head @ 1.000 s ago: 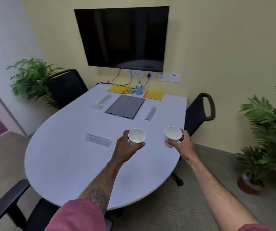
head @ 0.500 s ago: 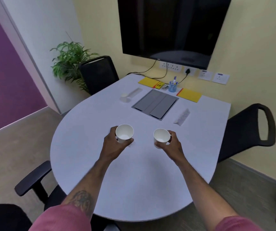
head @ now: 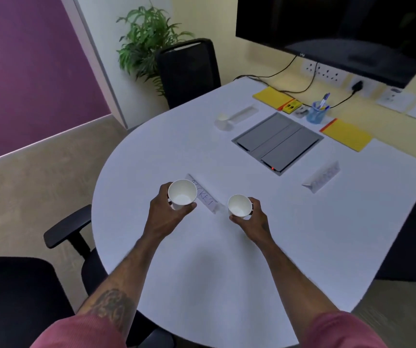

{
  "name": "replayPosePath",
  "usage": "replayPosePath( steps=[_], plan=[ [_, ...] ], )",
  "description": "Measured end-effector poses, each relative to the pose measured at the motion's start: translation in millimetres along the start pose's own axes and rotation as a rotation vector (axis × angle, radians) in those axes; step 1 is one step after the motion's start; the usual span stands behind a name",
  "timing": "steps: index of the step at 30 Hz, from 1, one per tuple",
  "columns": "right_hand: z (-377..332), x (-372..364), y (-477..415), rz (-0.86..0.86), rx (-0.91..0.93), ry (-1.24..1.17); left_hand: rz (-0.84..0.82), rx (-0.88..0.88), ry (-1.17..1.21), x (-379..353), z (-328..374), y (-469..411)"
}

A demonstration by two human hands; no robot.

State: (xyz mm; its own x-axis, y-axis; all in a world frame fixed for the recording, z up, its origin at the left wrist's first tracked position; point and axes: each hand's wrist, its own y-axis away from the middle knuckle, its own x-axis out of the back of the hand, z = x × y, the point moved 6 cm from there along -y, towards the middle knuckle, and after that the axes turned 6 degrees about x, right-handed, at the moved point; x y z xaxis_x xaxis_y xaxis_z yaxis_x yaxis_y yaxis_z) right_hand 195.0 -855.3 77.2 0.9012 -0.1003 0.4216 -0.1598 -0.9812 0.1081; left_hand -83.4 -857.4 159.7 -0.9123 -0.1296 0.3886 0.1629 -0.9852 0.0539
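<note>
My left hand [head: 169, 217] grips an empty white paper cup [head: 182, 194] above the white table [head: 202, 285]. My right hand [head: 254, 219] grips a second empty white paper cup [head: 239, 206], a little lower and to the right. Both cups stand upright with their mouths facing me. A folded paper name tent [head: 205, 197] with handwriting lies on the table between and just behind the two cups. A third white cup [head: 223, 121] stands far back on the table beside a white name tent [head: 243, 113].
A grey cable hatch [head: 277, 141] sits in the tabletop. Behind it lie two yellow pads [head: 346, 134], a blue pen holder [head: 316, 113] and another name tent [head: 321, 177]. Black chairs [head: 189, 71] ring the table; a plant [head: 146, 36] and a wall screen [head: 340, 28] stand behind.
The view has swung left and closer over the table. Both hands with their cups have come in over the tabletop, near the handwritten name tent.
</note>
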Motion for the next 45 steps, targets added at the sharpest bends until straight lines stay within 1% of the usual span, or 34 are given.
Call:
replayPosePath(
  steps=[7,12,20,25,30,35,39,45],
  plan=[
    [52.8,-23.6,-33.9,-0.097,-0.058,0.056,0.04,0.073,-0.022,-18.3,-20.9,-18.7],
    [75.2,-41.3,-48.3,-0.164,-0.077,0.096,0.078,0.101,-0.051,-19.1,-31.6,-27.3],
    [91.1,-52.7,-53.5,-0.2,-0.129,0.071,0.099,0.117,-0.072,-19.3,-42.5,-33.5],
    [88.1,-47.2,-51.8,-0.25,-0.12,0.139,0.08,0.118,-0.073,-18.7,-44.9,-34.1],
    [66.8,-14.7,-47.4,-0.172,-0.104,0.157,0.037,0.089,-0.056,-19.5,-30.8,-31.7],
    [18.6,23.5,-36.3,-0.073,0.022,0.114,-0.033,0.013,-0.006,-21.8,-0.3,-23.5],
    [-26.1,48.8,-13.0,0.015,0.09,0.04,-0.123,-0.055,0.016,-28.5,28.2,-13.2],
    [-83.7,75.7,36.6,0.055,0.212,0.003,-0.26,-0.16,0.038,-46.9,80.0,9.5]
  ],
)
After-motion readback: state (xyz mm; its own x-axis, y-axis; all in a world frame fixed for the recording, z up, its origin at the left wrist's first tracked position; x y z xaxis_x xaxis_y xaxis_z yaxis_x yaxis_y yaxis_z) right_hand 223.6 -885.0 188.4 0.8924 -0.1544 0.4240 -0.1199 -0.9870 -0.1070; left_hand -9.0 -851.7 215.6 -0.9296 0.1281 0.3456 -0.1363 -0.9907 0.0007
